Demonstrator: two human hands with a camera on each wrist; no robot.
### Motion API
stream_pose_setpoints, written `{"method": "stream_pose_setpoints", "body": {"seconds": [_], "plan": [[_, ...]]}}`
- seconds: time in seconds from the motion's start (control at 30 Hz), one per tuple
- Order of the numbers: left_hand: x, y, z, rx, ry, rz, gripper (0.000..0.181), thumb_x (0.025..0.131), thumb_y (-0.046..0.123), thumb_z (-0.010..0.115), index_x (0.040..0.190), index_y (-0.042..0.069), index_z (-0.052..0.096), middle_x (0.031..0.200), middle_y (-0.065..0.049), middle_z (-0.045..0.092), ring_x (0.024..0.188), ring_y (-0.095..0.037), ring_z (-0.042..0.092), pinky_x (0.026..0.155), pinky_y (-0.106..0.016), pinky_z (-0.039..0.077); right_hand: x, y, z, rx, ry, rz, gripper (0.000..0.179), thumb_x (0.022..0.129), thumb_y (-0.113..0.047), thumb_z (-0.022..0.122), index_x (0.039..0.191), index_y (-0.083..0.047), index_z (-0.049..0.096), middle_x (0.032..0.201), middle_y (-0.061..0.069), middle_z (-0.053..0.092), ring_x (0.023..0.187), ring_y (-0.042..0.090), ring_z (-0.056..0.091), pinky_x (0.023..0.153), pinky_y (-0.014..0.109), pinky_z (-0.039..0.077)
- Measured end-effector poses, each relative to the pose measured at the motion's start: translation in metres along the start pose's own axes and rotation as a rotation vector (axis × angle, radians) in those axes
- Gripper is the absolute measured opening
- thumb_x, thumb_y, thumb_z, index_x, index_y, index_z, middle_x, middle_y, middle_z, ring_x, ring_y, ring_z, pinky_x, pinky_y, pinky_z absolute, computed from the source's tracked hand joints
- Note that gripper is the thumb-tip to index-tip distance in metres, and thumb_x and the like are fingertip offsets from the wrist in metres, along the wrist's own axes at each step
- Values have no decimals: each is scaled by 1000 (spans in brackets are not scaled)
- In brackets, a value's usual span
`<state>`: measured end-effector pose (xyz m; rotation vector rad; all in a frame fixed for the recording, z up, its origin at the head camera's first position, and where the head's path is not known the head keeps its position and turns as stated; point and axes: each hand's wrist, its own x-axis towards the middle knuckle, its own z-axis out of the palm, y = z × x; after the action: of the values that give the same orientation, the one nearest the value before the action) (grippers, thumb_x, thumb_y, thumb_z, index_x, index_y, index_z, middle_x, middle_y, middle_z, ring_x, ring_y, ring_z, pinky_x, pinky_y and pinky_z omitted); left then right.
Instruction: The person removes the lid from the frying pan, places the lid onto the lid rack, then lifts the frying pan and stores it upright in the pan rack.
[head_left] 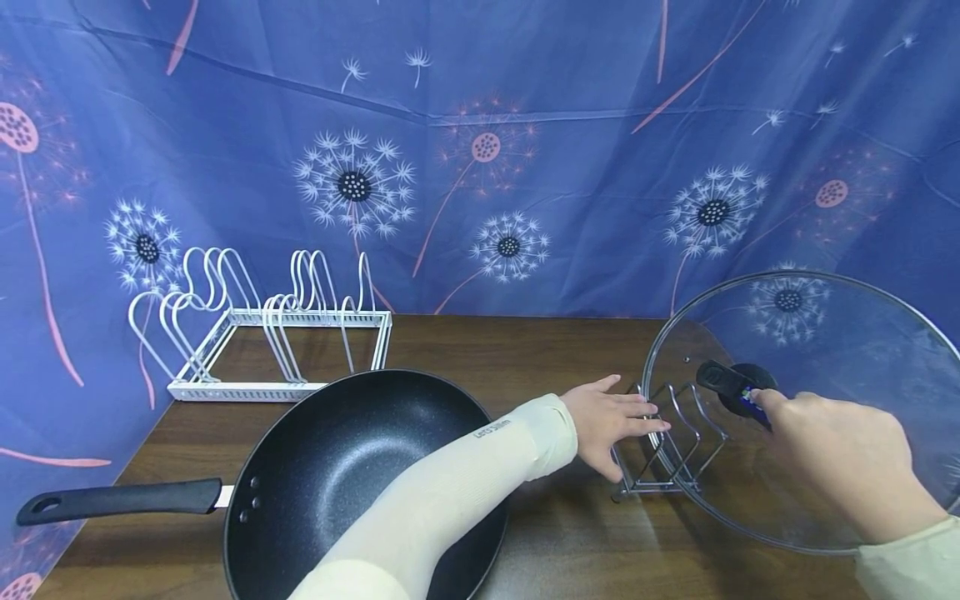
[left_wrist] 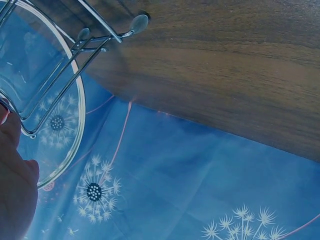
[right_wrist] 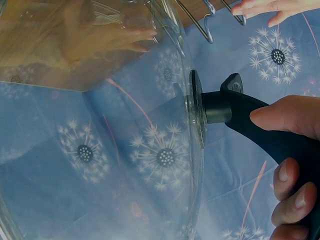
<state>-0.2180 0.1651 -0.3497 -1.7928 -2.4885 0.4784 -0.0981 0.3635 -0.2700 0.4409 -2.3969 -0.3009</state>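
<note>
While only the right-wrist view shows the right hand [head_left: 847,458] curling its fingers [right_wrist: 294,202] round a curved black handle [right_wrist: 242,107], the round clear glass lid [head_left: 832,350] lies just beyond that grip; the left hand [head_left: 609,421] spreads beside a silver wire rack [head_left: 660,487].

Head view: pan [head_left: 292,450] cropped at bottom edge, partly covered by left sleeve [head_left: 442,500]; white rack [head_left: 247,390] near right corner hidden behind pan; glass lid [head_left: 885,358] runs off right edge; lid handle [right_wrist: 250,112] label unreadably small. Left wrist: left hand [left_wrist: 15,195] mostly out of frame.
</note>
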Motion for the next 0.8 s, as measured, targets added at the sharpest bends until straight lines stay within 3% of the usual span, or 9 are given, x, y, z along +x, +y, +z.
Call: {"method": "stream_pose_setpoints", "body": {"seconds": [0.1,0.33,0.57,0.8], "plan": [[2,0,0,-2,1,-2,89,83,66,53,154,36,9,157,15,13,142,-1,8,115,-35,0,0,0,1,1,-1,1,31,48,1,68,78,-3,63,45,0,37,32,15,29,27,40,19],[1,0,-3,-29,0,-1,84,84,64,52,153,36,13,157,15,15,142,-1,9,116,-36,4,-1,-3,-1,13,-119,65,34,48,1,69,81,-2,60,47,6,42,32,20,35,27,41,21],[2,0,-3,-22,-5,-6,83,85,64,51,153,37,13,157,16,14,142,-1,10,116,-35,2,-1,-6,5,-4,-28,23,31,50,0,70,79,2,59,45,10,41,30,21,33,26,41,21],[3,3,-4,-39,-33,-7,83,85,65,50,153,39,10,157,18,11,141,2,5,115,-33,1,-5,-5,16,-19,104,-25,23,64,-4,61,85,6,62,45,15,40,27,24,32,24,42,20]]}}
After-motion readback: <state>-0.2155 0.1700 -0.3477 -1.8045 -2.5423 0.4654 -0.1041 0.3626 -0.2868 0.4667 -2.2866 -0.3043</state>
